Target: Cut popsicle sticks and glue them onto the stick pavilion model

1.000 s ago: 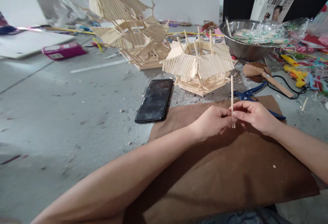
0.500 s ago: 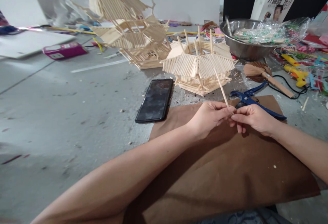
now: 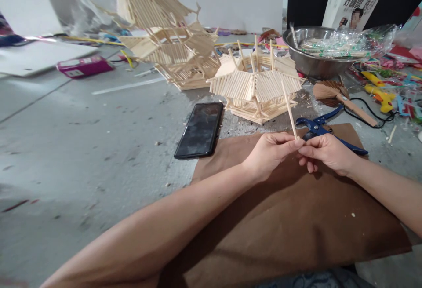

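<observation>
A thin wooden stick (image 3: pixel 290 114) points up and away from me, its lower end pinched in the fingertips of my left hand (image 3: pixel 273 154). My right hand (image 3: pixel 325 151) meets the left at that end, thumb and fingers closed on it; the fingers hide the very tip. Just beyond stands a many-sided wooden stick model (image 3: pixel 255 85) with a slatted roof and upright posts. The upper part of the stick overlaps the model in view; whether they touch I cannot tell. Blue-handled cutters (image 3: pixel 318 127) lie right behind my right hand.
Brown paper (image 3: pixel 280 231) lies under my forearms. Left of it is a black phone (image 3: pixel 199 129). Farther back are a taller stick pagoda (image 3: pixel 171 50), a purple box (image 3: pixel 85 67) and a metal bowl (image 3: pixel 318 66) of wrapped sticks. A folded fan (image 3: pixel 349 101) and yellow glue gun (image 3: pixel 382 96) lie right.
The stick has tipped more upright and its upper end has shifted slightly right. Both hands stay together in nearly the same place.
</observation>
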Tool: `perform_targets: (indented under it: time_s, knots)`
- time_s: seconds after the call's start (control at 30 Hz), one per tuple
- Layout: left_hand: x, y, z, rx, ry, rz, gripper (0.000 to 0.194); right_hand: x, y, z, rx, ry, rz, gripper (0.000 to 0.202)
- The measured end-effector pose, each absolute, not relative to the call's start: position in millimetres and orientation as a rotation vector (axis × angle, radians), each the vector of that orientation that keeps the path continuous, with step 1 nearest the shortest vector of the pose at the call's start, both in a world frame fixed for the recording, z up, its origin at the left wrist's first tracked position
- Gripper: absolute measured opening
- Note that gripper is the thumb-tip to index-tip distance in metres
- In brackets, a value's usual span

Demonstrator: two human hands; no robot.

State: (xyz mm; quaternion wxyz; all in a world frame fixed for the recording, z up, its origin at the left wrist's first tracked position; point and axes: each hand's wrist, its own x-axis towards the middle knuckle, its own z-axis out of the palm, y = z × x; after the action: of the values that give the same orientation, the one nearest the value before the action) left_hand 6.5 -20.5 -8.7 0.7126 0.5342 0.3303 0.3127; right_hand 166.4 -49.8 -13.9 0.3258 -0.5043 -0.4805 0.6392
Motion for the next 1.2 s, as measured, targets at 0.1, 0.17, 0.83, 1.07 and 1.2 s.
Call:
perform_targets:
  time_s: [0.1, 0.17, 0.83, 1.07, 1.2]
  knots:
    - [5.5, -19.6, -8.2, 1.172, 0.790, 0.663, 0.022, 170.2, -47.4, -13.6, -1.319, -1.318, 1.631, 0.029]
    - [5.1, -18.4, -9.0, 1.146, 0.829, 0.628, 0.023, 171.6, -45.9, -13.0, -1.264, -1.279, 1.602, 0.030]
    - [8.3, -17.1, -6.0, 1.349, 0.906, 0.387, 0.021, 169.2, -44.6, -11.9, -1.309, -1.249, 1.527, 0.030]
    - [7.9, -15.9, -5.7, 1.450, 0.884, 0.347, 0.023, 169.8, -44.5, -12.6, -1.345, -1.316, 1.491, 0.029]
    - [7.8, -15.3, -3.8, 1.434, 0.887, 0.377, 0.019, 173.2, -44.8, -13.7, -1.349, -1.417, 1.408, 0.033]
